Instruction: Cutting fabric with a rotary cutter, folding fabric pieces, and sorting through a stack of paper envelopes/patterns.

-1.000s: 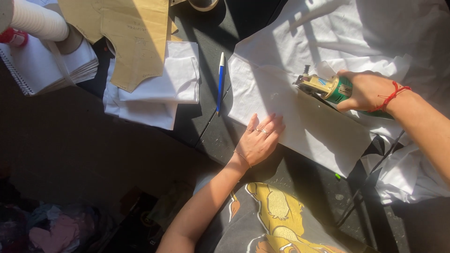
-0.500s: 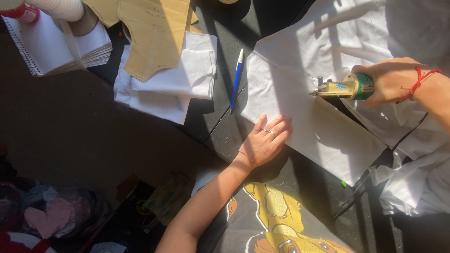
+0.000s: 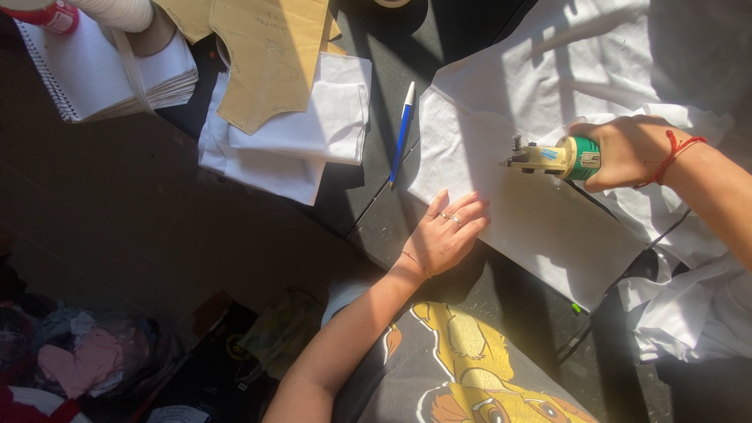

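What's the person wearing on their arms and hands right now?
Both arms are bare, no sleeves or gloves. The left hand has a ring on one finger and a thin bracelet at the wrist. The right hand has a red string bracelet tied round the wrist.

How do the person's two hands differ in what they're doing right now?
The left hand lies flat, fingers spread, on the white fabric; the right hand is curled around a small yellow-green cutting tool. The left hand wears rings, the right hand shows none. Both wrists carry thin red cords, and both hands are over the same fabric.
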